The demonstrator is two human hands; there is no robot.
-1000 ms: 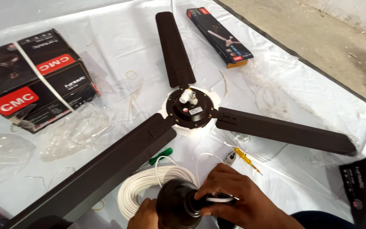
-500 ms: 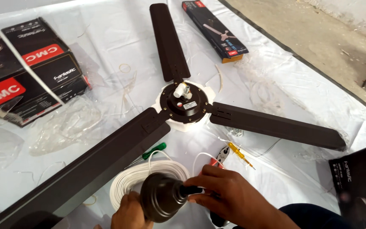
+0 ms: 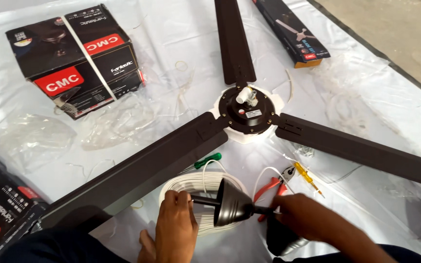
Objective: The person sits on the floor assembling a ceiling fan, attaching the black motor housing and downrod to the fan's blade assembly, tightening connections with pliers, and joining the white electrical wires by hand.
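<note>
White sheet (image 3: 366, 97): covers the whole frame; everything below lies on it.

Fan (image 3: 247, 113): three dark brown blades spread from a round motor hub above centre. One blade runs to the top edge, one to the right edge, one to the lower left, passing just above your left hand.

Boxes: a black carton (image 3: 74, 58) at upper left, a long flat box (image 3: 293, 31) at upper right, another black carton (image 3: 1, 219) cut by the lower left edge.

Wire coil (image 3: 205, 195): white, at lower centre, directly behind your hands.

Rod (image 3: 205, 200): thin and dark, its long axis nearly level across the lower centre, left end at your left hand, right end at your right.

Canopy (image 3: 235, 209): a dark cone threaded on the rod between your hands, wide mouth toward the left, narrow neck toward the right. It sits nearer your right hand than your left.

Left hand (image 3: 174, 229): fingers clenched round the rod's left end.

Right hand (image 3: 300, 219): fingers closed on the rod just right of the canopy's neck; a second dark cup (image 3: 281, 241) lies under this hand, and you cannot tell whether it is touched.

Small tools: red-handled pliers (image 3: 271, 187), a yellow screwdriver (image 3: 308, 178) and a green-handled one (image 3: 208, 159) lie above and just right of the coil.
</note>
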